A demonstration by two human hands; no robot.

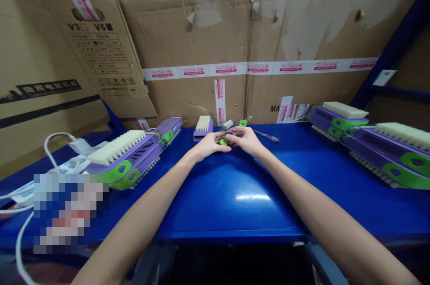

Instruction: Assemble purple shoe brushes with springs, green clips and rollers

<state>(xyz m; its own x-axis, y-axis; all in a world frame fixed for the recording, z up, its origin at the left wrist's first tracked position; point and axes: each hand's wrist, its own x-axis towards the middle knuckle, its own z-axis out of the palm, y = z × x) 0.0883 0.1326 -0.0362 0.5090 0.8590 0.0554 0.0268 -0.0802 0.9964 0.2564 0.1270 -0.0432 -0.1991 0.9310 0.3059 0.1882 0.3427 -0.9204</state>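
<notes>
Near the back of the blue table, my left hand and my right hand meet around a small green part. The fingers of my left hand are closed on it from the left, and my right fingertips press against it from the right. Just behind the hands lie a small cream-and-green piece and another green part. A purple piece with cream bristles stands left of them. To the right lies a screwdriver.
Purple and green brush units with cream bristles lie on the left and the right of the blue table. White cables and a power strip are at the far left. Cardboard walls the back.
</notes>
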